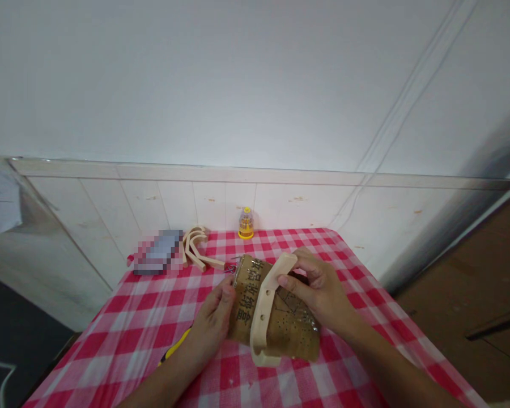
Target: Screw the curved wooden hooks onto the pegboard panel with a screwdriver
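Observation:
A brown wooden box [280,326] with dark characters and small holes on its faces lies on the red-and-white checked tablecloth [153,317]. A pale curved wooden piece [266,306] arches over it. My left hand [212,320] presses against the box's left end, fingers curled on it. My right hand [318,292] pinches the top of the curved piece between thumb and fingers and rests on the box.
More pale curved wooden pieces [198,249] lie at the back left, beside a blurred grey object [159,253]. A small yellow-based clear container [246,223] stands at the table's far edge against the tiled wall. Something yellow [174,347] peeks out under my left wrist.

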Available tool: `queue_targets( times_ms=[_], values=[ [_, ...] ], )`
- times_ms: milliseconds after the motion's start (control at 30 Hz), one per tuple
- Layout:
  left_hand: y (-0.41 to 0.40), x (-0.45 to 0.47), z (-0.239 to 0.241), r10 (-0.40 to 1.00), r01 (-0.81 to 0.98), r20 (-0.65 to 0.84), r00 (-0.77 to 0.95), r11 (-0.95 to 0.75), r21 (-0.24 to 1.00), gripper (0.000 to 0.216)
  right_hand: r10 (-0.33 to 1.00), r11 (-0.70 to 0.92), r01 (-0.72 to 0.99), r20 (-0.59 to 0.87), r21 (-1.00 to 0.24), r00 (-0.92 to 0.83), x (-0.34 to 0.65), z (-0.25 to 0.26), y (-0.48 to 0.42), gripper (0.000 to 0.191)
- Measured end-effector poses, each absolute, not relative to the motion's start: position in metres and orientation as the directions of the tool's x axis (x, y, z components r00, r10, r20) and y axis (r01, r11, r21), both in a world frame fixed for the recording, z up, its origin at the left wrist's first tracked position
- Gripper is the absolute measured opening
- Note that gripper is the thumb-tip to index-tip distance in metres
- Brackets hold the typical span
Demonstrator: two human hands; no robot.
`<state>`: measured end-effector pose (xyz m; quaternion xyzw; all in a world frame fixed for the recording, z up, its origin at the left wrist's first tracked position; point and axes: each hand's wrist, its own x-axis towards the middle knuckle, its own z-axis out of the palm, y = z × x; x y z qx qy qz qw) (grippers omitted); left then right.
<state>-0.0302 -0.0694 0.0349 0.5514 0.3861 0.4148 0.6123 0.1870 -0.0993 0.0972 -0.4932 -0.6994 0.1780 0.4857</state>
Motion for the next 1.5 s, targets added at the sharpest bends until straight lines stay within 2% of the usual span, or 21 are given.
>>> queue_targets(
  times_ms=[167,300,467,567,767,1067,1300,1400,1500],
  values=[
    [-0.07,-0.029,0.034,0.948,-0.073,-0.018,0.317,0.043,0.996,0.061,0.824,0.474,0.6,0.565,-0.644,-0.044,0.173,0.093,-0.102,0.027],
    [-0.069,-0.026,0.028,0.957,-0.117,-0.006,0.289,0.042,0.992,0.061,0.834,0.423,0.631,0.552,-0.65,0.011,0.163,0.088,-0.102,0.02],
    [-0.067,-0.019,0.02,0.891,-0.314,0.043,0.452,0.114,0.943,0.06,0.819,0.438,0.642,0.574,-0.629,0.003,0.158,0.086,-0.099,0.019],
    [-0.067,-0.016,0.018,0.877,-0.353,0.041,0.478,0.15,0.924,0.062,0.814,0.432,0.656,0.58,-0.619,0.011,0.157,0.085,-0.098,0.019],
    [-0.068,-0.016,0.019,0.876,-0.367,0.03,0.481,0.17,0.914,0.057,0.806,0.428,0.661,0.592,-0.616,0.03,0.156,0.085,-0.098,0.018],
    [-0.069,-0.017,0.028,0.889,-0.298,-0.003,0.458,0.157,0.942,0.054,0.807,0.417,0.676,0.59,-0.607,0.032,0.153,0.084,-0.099,0.016],
    [-0.069,-0.018,0.031,0.887,-0.307,-0.021,0.462,0.181,0.934,0.059,0.808,0.417,0.691,0.589,-0.591,0.017,0.151,0.083,-0.097,0.018],
    [-0.068,-0.018,0.03,0.882,-0.312,-0.041,0.469,0.209,0.927,0.06,0.807,0.421,0.715,0.59,-0.558,-0.014,0.151,0.082,-0.094,0.016],
    [-0.068,-0.018,0.03,0.886,-0.323,-0.055,0.46,0.225,0.919,0.062,0.776,0.452,0.75,0.627,-0.482,-0.065,0.154,0.078,-0.095,0.006]
  ],
)
